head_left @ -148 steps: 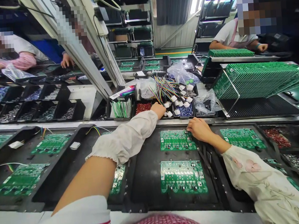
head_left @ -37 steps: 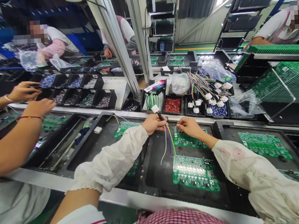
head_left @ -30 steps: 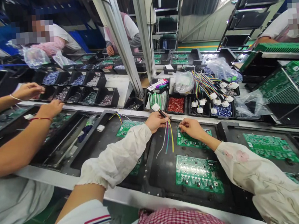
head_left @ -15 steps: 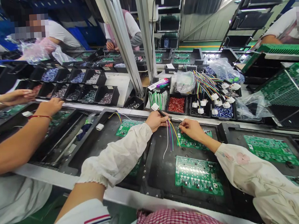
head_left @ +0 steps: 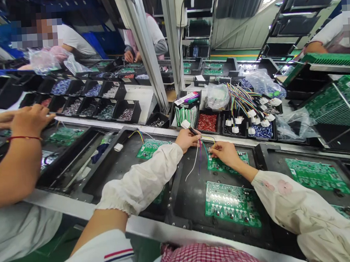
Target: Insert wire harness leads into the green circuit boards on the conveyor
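My left hand [head_left: 188, 140] is closed around the black-sleeved part of a wire harness, whose white connector [head_left: 185, 124] sticks out above the fingers. White, purple and green wires [head_left: 200, 157] hang from it over the black tray [head_left: 187, 201]. My right hand [head_left: 223, 151] pinches a yellow wire and a dark wire of the same harness, which arch across from the left hand. Its fingertips are at the left end of the upper green circuit board [head_left: 243, 157], partly covering it. Whether the wire ends touch the board is too small to tell. A second circuit board [head_left: 233, 203] lies nearer me.
Behind the tray stand bins of red parts [head_left: 207, 122], blue parts [head_left: 261, 131] and bundled wire harnesses [head_left: 241, 97]. To the left, another tray holds a board [head_left: 149, 147] with a harness. A co-worker's arm [head_left: 19, 156] reaches in at far left. A metal post [head_left: 146, 49] rises behind.
My right hand has taken the yellow wire, which hung loose before, beside the dark one. The left hand has shifted slightly right. The co-worker's hands at left have moved further left.
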Available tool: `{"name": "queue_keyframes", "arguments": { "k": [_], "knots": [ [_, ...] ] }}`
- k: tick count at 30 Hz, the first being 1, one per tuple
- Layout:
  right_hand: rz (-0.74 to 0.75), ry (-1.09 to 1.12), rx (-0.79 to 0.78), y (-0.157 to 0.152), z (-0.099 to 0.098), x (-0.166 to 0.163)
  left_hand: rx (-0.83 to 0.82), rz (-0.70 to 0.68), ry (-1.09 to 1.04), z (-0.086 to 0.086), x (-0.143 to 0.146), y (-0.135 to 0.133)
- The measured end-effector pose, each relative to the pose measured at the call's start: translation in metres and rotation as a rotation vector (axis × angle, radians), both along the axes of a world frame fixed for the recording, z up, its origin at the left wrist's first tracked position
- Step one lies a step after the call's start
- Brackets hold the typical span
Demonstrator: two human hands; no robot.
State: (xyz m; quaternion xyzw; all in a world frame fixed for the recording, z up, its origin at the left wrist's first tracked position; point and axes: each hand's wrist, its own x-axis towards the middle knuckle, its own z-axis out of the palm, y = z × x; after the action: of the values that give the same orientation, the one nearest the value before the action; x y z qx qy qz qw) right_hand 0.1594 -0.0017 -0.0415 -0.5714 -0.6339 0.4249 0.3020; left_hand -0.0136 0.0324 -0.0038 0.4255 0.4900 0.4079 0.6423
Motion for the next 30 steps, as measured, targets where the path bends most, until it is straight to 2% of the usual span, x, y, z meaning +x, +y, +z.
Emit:
{"name": "queue_keyframes", "arguments": {
  "k": [8,14,25,27,30],
  "knots": [
    [-0.019,-0.059,0.043,-0.002,0.001,-0.001,-0.012,-0.015,0.011,0.0,-0.001,0.0],
    [-0.007,-0.181,0.12,-0.004,0.005,-0.002,-0.015,-0.008,-0.002,-0.001,-0.001,0.0],
    [0.049,-0.352,0.152,0.001,0.007,-0.001,-0.02,0.012,0.001,0.002,0.003,0.0],
    [0.09,-0.346,0.115,0.0,0.013,0.004,-0.024,0.019,0.001,0.001,0.003,0.001],
    [0.267,-0.22,-0.082,-0.008,0.024,0.008,-0.033,0.038,0.012,0.001,0.004,0.002]
  ]
}}
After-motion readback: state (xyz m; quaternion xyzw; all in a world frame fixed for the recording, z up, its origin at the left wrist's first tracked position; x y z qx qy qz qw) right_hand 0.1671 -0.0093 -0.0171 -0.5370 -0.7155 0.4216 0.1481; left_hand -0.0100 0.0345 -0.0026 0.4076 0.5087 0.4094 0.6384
